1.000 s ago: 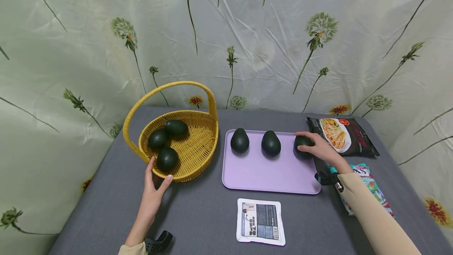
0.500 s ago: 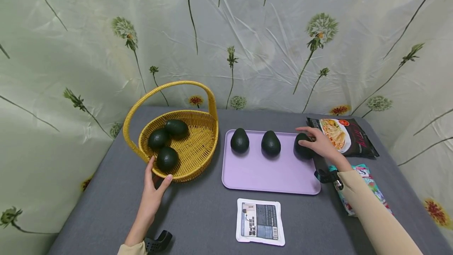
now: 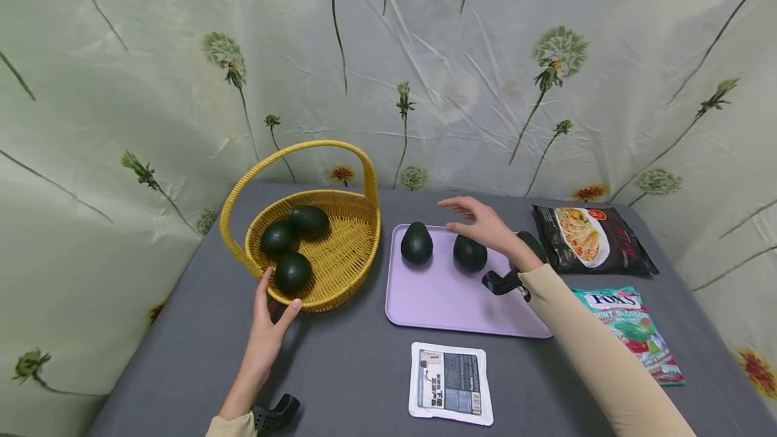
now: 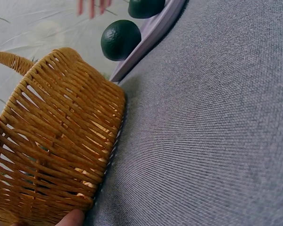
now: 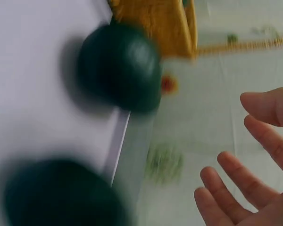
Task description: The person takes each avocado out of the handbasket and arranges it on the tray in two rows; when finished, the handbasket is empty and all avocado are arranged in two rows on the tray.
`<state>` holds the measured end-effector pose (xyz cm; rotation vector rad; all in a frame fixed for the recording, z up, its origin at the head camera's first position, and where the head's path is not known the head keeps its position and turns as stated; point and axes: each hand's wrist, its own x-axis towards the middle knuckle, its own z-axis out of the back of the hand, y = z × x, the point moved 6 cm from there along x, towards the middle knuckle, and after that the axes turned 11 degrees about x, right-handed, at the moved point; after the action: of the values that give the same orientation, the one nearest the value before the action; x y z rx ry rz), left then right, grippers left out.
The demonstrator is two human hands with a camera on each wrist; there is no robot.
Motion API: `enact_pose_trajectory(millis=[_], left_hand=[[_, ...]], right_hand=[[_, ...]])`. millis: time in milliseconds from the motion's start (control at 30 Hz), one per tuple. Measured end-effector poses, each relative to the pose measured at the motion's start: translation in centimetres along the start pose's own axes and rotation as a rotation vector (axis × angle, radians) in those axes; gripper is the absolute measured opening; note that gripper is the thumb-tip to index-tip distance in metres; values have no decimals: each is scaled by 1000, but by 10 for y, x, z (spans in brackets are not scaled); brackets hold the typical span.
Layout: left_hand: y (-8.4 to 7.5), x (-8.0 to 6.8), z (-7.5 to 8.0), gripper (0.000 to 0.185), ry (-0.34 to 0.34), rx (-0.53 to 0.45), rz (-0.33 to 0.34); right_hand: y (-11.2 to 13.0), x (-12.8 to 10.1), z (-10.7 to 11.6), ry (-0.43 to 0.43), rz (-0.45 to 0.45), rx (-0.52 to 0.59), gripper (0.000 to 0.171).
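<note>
My left hand (image 3: 267, 329) holds the yellow wicker basket (image 3: 349, 265) at its near left side, finger and thumb spread along the wall. A fingertip (image 4: 71, 218) shows low on the weave in the left wrist view. Inside the basket lie three dark green avocados (image 3: 293, 273), bunched to the left. Raised over the lilac tray (image 3: 437, 305), my right hand (image 3: 482, 224) has its fingers spread and holds nothing. It is nearest the middle avocado (image 3: 470, 255) of three in a row. The left avocado (image 3: 416, 244) stands apart; my wrist partly hides the right one (image 3: 530, 245).
A black noodle packet (image 3: 595, 238) lies at the back right, with a green Fox's candy bag (image 3: 634, 332) in front. A white printed pouch (image 3: 450, 383) lies before the tray. A floral curtain (image 3: 473, 86) hangs behind the grey tabletop (image 3: 352, 376).
My right hand has come off the right avocado, leaving it on the tray, and moved left and up over the middle one. My left hand has stayed at the basket.
</note>
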<state>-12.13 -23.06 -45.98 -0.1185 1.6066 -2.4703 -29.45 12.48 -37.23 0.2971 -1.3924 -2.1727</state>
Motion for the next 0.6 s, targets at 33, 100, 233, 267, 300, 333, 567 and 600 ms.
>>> enact_pose_trajectory(millis=[33,100,233,267,300,333,567,600], left_hand=[[0,0,0,80,0,-2,-3],[-1,0,-1,80,-2,-8,-12],[-2,-1,0,78,-9,-9,-37],[-2,-2,0,78,-10,-10,-42],[-2,-2,0,78,-10,-9,-43],[-2,-2,0,78,-11,-8,-46],[-1,-1,2,78,-12,-8,-30],[0,-1,2,78,-12,-9,-27]], right_hand=[[6,8,-11,23,19,11,43],[18,23,-32,73,57,28,43],[40,53,-76,174,128,63,43],[46,61,-86,196,149,65,43],[51,68,-97,216,169,64,43],[56,75,-106,234,190,65,43],[75,117,-160,334,207,57,43],[76,122,-165,342,188,47,44]])
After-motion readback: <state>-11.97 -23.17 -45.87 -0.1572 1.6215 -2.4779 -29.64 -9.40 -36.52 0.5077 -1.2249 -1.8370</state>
